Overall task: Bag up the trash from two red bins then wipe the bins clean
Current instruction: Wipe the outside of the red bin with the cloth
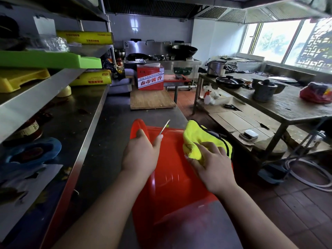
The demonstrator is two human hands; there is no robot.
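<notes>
The red bin, laid sideways on the steel counter, is judged light, stiff and slick, best taken at the rim, where it is gripped by the left hand, while a yellow cloth is clutched against it by the right hand.

Daylight floods from blown-out windows (edges warped, blurred).

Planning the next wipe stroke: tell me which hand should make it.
Right. The right hand grips the yellow cloth against the red bin, while the left hand holds the bin's rim, probably steadying it.
</notes>
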